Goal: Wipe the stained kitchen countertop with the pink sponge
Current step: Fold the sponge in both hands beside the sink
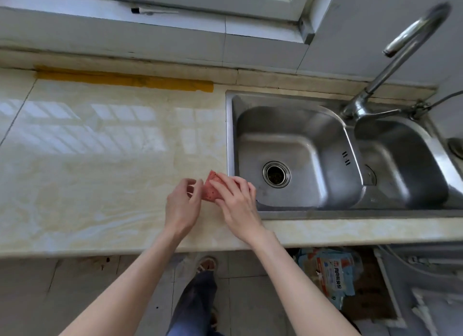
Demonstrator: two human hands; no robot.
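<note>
Nearest, the right hand (235, 200) has its grip closed over the pink sponge (211, 189) at the table (100, 185) edge beside the sink (288, 155), likely readying a wipe. The left hand (183, 205), fingers loosely curled and holding nothing, hovers just left. Farther left, bare stained surface offers sweeping room up to the yellow strip (125, 79).

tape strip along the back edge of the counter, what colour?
Mustard yellow, with darker grime patches, on the tape strip. Head view, the only one, shows it clearly.
</note>
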